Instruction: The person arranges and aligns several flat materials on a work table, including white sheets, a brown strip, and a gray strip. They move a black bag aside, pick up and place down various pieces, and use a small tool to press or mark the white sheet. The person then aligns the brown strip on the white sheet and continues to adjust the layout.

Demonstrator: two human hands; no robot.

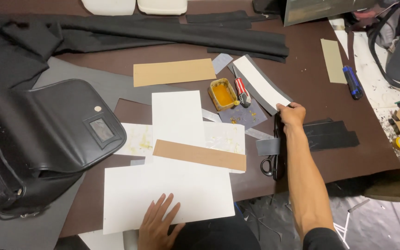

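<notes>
My right hand (291, 114) reaches out over the brown table and pinches the near end of a long strip (260, 84), white on top with a dark grey backing, that slants away to the upper left. My left hand (157, 226) lies flat, fingers spread, on a large white sheet (195, 192) near the table's front edge. A tan cardboard strip (199, 155) lies across the white sheets between the hands. Black scissors (274, 162) sit just left of my right forearm.
A yellow glue tub (222, 94) and a red-handled tool (241, 91) sit beside the strip. A black leather bag (38, 134) fills the left. Black fabric (163, 34) lies along the back, dark strips (329, 135) and a blue cutter (352, 82) at right.
</notes>
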